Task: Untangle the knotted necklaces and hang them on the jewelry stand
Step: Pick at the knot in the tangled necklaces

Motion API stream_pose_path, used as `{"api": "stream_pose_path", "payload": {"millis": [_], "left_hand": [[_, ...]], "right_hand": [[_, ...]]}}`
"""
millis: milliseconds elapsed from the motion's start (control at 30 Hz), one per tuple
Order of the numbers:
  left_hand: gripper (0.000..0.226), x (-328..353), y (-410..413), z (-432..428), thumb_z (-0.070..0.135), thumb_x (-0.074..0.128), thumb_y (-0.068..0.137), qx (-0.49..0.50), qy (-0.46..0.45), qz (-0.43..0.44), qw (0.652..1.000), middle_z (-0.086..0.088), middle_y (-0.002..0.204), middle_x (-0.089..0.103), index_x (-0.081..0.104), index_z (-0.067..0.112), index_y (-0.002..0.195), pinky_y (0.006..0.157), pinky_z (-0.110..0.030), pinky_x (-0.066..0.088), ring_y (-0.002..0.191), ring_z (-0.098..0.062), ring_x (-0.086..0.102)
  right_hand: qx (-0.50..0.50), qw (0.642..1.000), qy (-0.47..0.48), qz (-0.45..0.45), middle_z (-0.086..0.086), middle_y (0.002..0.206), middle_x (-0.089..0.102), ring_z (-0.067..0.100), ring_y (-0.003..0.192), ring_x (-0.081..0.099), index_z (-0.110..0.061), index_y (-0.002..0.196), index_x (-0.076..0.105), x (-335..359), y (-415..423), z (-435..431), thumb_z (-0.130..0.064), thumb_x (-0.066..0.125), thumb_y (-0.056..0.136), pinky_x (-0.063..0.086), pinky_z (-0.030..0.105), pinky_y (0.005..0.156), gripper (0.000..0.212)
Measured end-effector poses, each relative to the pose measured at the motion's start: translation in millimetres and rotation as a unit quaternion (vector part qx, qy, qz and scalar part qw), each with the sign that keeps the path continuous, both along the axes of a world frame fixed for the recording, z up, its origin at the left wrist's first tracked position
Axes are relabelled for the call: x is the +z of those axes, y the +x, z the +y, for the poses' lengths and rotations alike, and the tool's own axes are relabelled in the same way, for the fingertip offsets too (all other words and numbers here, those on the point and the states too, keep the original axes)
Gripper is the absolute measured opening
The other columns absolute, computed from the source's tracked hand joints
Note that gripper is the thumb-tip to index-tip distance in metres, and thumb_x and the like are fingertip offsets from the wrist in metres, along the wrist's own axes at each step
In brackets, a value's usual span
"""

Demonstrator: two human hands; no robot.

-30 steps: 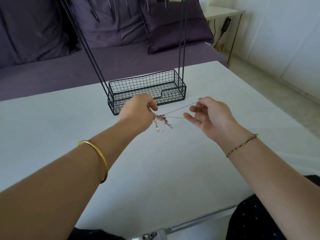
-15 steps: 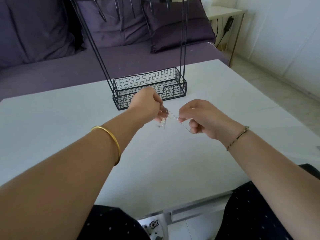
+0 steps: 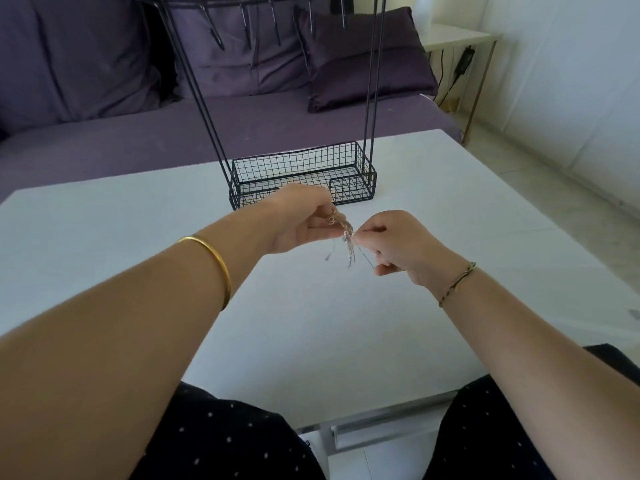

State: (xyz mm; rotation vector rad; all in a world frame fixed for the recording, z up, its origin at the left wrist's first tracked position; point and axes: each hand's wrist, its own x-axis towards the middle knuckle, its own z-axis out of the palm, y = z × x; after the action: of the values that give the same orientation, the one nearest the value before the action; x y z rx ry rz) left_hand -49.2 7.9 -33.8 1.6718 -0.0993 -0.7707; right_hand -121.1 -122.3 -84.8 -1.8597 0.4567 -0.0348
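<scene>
the tangled clump of thin silver and rose-gold chain necklaces (image 3: pixel 347 237) is hanging in the air between the two hands, above the white counter (image 3: pixel 104 220), with loose ends dangling below the knot. the left hand (image 3: pixel 298 220) is pinching the left side of the clump, its fingers (image 3: pixel 320 233) curling together on the chains, and small rings are showing at its fingertips. the right hand (image 3: pixel 398 244) is pinching the right side, its fingers (image 3: pixel 372 233) closing on the knot, while one fine strand is running down to its lower curled fingers. a gold bangle (image 3: pixel 212 265) is sitting on the left forearm and a dark cord bracelet (image 3: pixel 457 284) on the right wrist. just beyond the hands, the black wire jewelry stand (image 3: pixel 301 169) with a mesh basket base is standing on the counter, its hooks hanging bare. a purple sofa (image 3: pixel 104 140) with a purple cushion (image 3: pixel 367 64) is lying at the far side.
</scene>
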Motion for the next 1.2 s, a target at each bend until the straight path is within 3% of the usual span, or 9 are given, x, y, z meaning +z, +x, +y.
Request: {"api": "stream_pose_path", "payload": {"millis": [167, 300, 433, 533, 667, 900, 1100, 1200], "left_hand": [[0.019, -14.3, 3.2, -7.1, -0.008, 0.035, 0.084, 0.023, -0.003, 0.062, 0.998, -0.021, 0.086, 0.062, 0.05, 0.001, 0.078, 0.068, -0.032, 0.06, 0.078, -0.031, 0.067], [0.019, -22.0, 5.3, -11.5, -0.007, 0.036, 0.086, 0.002, 0.011, 0.069, 0.998, -0.018, 0.077, 0.06, 0.049, 0.001, 0.076, 0.069, -0.032, 0.059, 0.071, -0.029, 0.065], [0.012, -25.6, 3.1, -16.1, -0.003, 0.042, 0.089, -0.039, 0.01, 0.07, 0.997, -0.018, 0.086, 0.06, 0.054, -0.001, 0.086, 0.066, -0.03, 0.059, 0.07, -0.026, 0.063], [0.011, -26.6, 3.0, -14.2, -0.008, 0.049, 0.088, -0.081, 0.015, 0.037, 0.996, -0.018, 0.091, 0.06, 0.057, -0.001, 0.091, 0.061, -0.024, 0.059, 0.073, -0.023, 0.063], [0.017, -30.2, 3.7, -9.2, -0.012, 0.061, 0.084, -0.122, 0.046, -0.019, 0.991, -0.011, 0.083, 0.063, 0.057, 0.004, 0.09, 0.063, -0.019, 0.057, 0.072, -0.017, 0.063], [0.016, -29.9, 6.6, -5.9, -0.009, 0.065, 0.083, -0.09, 0.064, -0.1, 0.989, -0.008, 0.076, 0.066, 0.06, 0.005, 0.08, 0.064, -0.019, 0.058, 0.067, -0.014, 0.065], [0.016, -28.1, 4.5, -3.0, -0.006, 0.054, 0.092, -0.051, 0.028, -0.101, 0.993, -0.01, 0.081, 0.069, 0.054, 0.008, 0.085, 0.071, -0.026, 0.059, 0.069, -0.014, 0.069], [0.018, -26.2, 5.5, -0.8, -0.006, 0.055, 0.09, -0.054, 0.029, -0.104, 0.993, -0.012, 0.087, 0.071, 0.055, 0.01, 0.083, 0.076, -0.029, 0.056, 0.081, -0.019, 0.07]], "right_hand": [[-0.034, 0.994, 0.095, -0.035, 0.007, 0.072, 0.052, 0.014, 0.045, 0.051, -0.005, 0.084, 0.057, 1.3, 1.6, -1.7, -0.004, 0.056, 0.088, 0.052, 0.028, 0.047, 0.005], [-0.044, 0.987, 0.139, -0.066, 0.009, 0.078, 0.056, 0.015, 0.047, 0.055, -0.005, 0.082, 0.057, 6.1, -2.3, -2.6, -0.003, 0.055, 0.088, 0.052, 0.028, 0.049, 0.007], [-0.053, 0.984, 0.149, -0.084, 0.011, 0.078, 0.061, 0.017, 0.049, 0.054, -0.004, 0.082, 0.06, 4.7, -5.2, -1.0, -0.003, 0.057, 0.088, 0.051, 0.027, 0.049, 0.008], [-0.063, 0.981, 0.155, -0.098, 0.012, 0.079, 0.064, 0.018, 0.05, 0.053, -0.003, 0.081, 0.063, 5.0, -7.3, -1.3, -0.003, 0.058, 0.088, 0.049, 0.026, 0.048, 0.008], [-0.077, 0.974, 0.192, -0.091, 0.014, 0.084, 0.063, 0.018, 0.051, 0.054, 0.0, 0.079, 0.062, 4.9, -8.9, -1.2, 0.0, 0.058, 0.085, 0.05, 0.027, 0.05, 0.006], [-0.123, 0.941, 0.303, -0.081, 0.014, 0.071, 0.062, 0.017, 0.046, 0.048, -0.002, 0.068, 0.051, 7.5, -9.9, 0.9, 0.0, 0.047, 0.086, 0.044, 0.024, 0.045, 0.018], [-0.104, 0.96, 0.261, -0.009, 0.013, 0.066, 0.056, 0.016, 0.041, 0.042, -0.007, 0.067, 0.047, 2.3, -10.4, 1.3, -0.009, 0.05, 0.094, 0.035, 0.021, 0.039, 0.027], [-0.072, 0.969, 0.234, -0.006, 0.015, 0.073, 0.058, 0.015, 0.039, 0.048, -0.005, 0.088, 0.053, -0.3, -12.3, 2.8, -0.002, 0.052, 0.093, 0.04, 0.021, 0.04, 0.006]]}}
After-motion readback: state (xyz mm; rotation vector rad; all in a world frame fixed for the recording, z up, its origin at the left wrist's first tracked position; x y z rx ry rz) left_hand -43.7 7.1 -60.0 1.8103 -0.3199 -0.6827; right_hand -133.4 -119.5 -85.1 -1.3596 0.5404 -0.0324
